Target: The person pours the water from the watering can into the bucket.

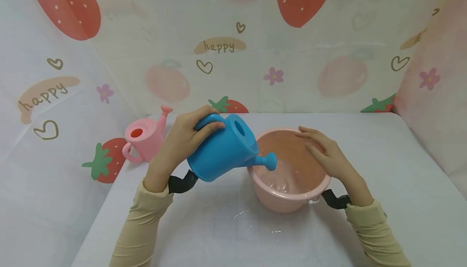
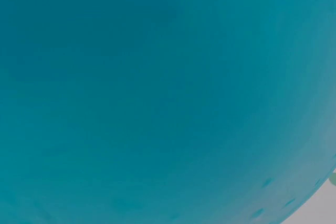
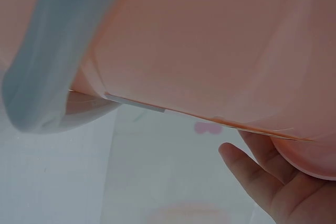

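My left hand grips the handle of a blue watering can, thumb along its top. The can is tilted to the right, its spout head over the left part of a pink basin. Clear water with ripples and bubbles shows inside the basin. Its blue wall fills nearly the whole left wrist view. At the basin's right rim lies my right hand, fingers extended over the inside. The right wrist view shows fingers loosely spread beside the basin wall.
A pink watering can stands at the back left of the white table, its spout pointing up. Water drops lie on the table in front of the basin. Printed curtains enclose the back and sides.
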`<state>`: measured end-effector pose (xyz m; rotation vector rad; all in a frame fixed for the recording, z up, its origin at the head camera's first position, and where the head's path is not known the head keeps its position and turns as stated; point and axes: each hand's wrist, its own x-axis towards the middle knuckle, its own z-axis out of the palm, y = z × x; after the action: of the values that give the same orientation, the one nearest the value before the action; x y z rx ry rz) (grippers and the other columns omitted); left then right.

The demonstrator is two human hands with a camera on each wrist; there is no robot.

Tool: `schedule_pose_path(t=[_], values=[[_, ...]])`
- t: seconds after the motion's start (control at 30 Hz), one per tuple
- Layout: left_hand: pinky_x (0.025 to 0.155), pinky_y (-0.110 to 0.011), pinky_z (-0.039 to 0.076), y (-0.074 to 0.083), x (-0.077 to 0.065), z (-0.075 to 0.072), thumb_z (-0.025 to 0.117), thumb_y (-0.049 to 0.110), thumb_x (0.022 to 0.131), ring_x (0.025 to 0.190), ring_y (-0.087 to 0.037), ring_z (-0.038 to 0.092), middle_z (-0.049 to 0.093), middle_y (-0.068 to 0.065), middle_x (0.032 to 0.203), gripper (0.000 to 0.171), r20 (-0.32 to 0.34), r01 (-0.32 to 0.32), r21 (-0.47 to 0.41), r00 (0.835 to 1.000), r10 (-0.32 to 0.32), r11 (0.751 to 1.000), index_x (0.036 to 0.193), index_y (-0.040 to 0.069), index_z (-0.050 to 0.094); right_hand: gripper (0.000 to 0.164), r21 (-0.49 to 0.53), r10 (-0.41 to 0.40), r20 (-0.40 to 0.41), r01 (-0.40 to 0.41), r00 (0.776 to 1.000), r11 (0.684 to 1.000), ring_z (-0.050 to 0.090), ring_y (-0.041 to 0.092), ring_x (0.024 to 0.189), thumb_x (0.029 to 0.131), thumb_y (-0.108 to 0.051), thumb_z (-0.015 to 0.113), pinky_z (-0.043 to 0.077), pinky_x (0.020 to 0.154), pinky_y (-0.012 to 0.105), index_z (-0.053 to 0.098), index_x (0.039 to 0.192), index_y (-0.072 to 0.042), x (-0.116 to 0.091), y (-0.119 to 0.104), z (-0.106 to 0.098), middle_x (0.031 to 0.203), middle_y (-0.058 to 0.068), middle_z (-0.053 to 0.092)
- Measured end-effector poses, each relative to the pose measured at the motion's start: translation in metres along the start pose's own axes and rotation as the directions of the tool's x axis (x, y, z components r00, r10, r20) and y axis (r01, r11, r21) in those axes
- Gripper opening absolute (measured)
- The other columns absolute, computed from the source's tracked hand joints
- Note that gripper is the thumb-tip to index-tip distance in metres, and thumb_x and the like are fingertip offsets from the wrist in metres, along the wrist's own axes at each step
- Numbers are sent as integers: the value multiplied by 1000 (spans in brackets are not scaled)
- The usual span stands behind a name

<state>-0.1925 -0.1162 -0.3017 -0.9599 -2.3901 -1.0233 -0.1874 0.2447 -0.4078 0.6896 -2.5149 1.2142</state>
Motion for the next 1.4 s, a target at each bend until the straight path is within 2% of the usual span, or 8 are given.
schedule_pose_path(t=[0.53, 0.6, 0.73, 0.8, 0.9, 1.13, 1.4], values=[[79, -43, 54, 2, 2, -1, 65, 26, 86, 84, -24, 65, 66, -7, 94, 22, 8, 3, 0, 1000, -3, 1000, 104, 14, 60, 35, -8, 7, -4, -7, 1000, 1000, 34, 28, 133, 93, -5, 52, 30, 104, 54, 55, 127, -14, 0, 0, -1, 141, 7, 44], [79, -43, 54, 2, 2, -1, 65, 27, 86, 85, -24, 65, 66, -7, 95, 23, 10, 2, -1, 1000, -2, 1000, 104, 14, 60, 35, -14, 6, -5, -6, 1000, 1000, 34, 27, 133, 94, -5, 52, 31, 104, 49, 55, 127, -15, 0, 0, -1, 141, 6, 44], [79, -43, 54, 3, 3, 0, 65, 28, 86, 85, -24, 65, 66, -7, 96, 22, 15, 3, -5, 1000, -3, 1000, 104, 15, 60, 35, -23, 8, -6, -8, 1000, 1000, 35, 25, 133, 94, -6, 52, 30, 105, 31, 55, 128, -16, -1, -2, -1, 140, 5, 44], [78, -43, 54, 3, 3, 0, 64, 28, 86, 85, -24, 65, 66, -7, 95, 22, 16, 2, -7, 1000, -2, 1000, 104, 15, 60, 36, -23, 8, -6, -8, 1000, 1000, 35, 25, 133, 94, -6, 52, 28, 104, 26, 55, 128, -16, -1, -3, -1, 140, 5, 44], [78, -44, 54, 3, 3, 0, 64, 28, 87, 85, -25, 65, 67, -7, 95, 22, 17, -1, -8, 1000, 1, 1000, 104, 15, 60, 36, -22, 7, -5, -8, 1000, 1000, 35, 25, 133, 94, -6, 53, 29, 105, 29, 55, 128, -17, -1, -4, -2, 140, 5, 44], [78, -43, 54, 3, 4, -1, 65, 28, 86, 85, -25, 65, 66, -7, 96, 23, 23, 2, -3, 1000, -2, 1000, 104, 14, 60, 36, -3, 6, -2, -6, 1000, 1000, 34, 27, 134, 93, -5, 53, 30, 104, 54, 55, 127, -16, 0, -3, -2, 141, 5, 44], [78, -43, 54, 4, 4, -1, 64, 28, 86, 85, -24, 65, 66, -7, 96, 24, 31, 3, -8, 1000, -3, 1000, 105, 14, 60, 35, 6, 11, 3, -11, 1000, 1000, 33, 27, 134, 94, -5, 52, 30, 103, 54, 55, 127, -15, -1, -2, -2, 141, 6, 44]])
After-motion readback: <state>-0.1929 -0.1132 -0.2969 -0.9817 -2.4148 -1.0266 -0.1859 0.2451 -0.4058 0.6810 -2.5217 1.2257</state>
